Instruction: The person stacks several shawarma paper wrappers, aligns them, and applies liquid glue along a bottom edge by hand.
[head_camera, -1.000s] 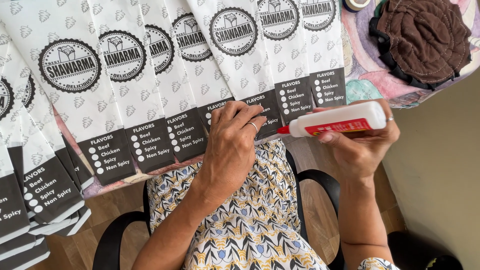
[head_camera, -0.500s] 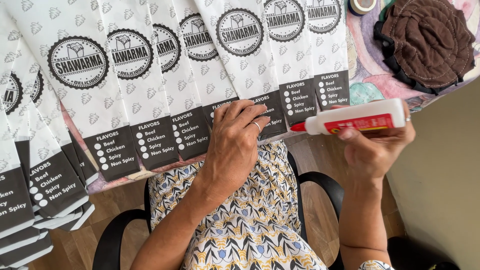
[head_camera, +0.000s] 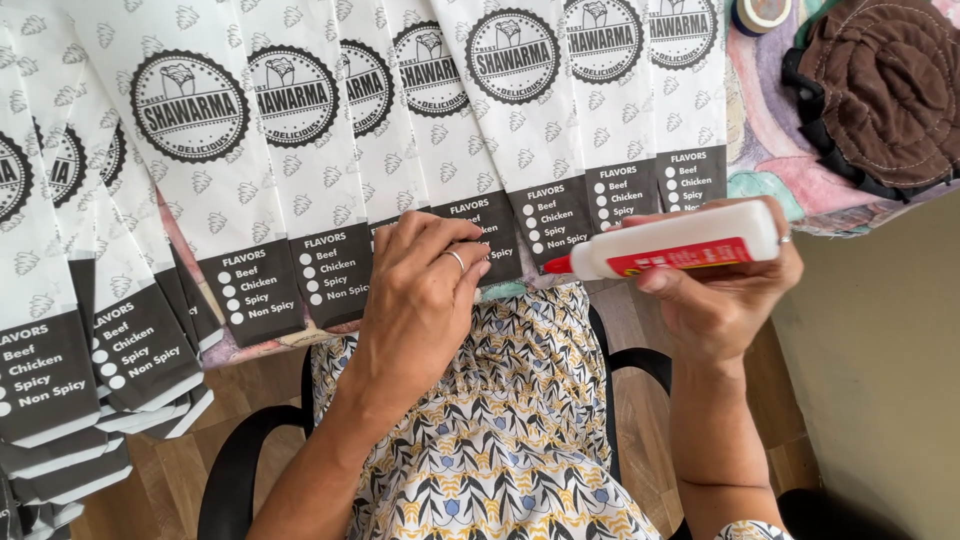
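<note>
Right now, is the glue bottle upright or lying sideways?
Sideways. The right hand holds the white glue bottle roughly level, its red nozzle pointing left toward the bottom edge of the fanned paper bags.

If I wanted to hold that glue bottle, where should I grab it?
Probably around the middle of the glue bottle, coming from below like the right hand does. It lies sideways, red tip pointing left, so the round body fits your palm.

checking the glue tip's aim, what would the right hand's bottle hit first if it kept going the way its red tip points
Probably the dark bottom edge of the paper bag just left of the glue bottle in the right hand; beyond it, the left hand. Depth is unclear.
</note>
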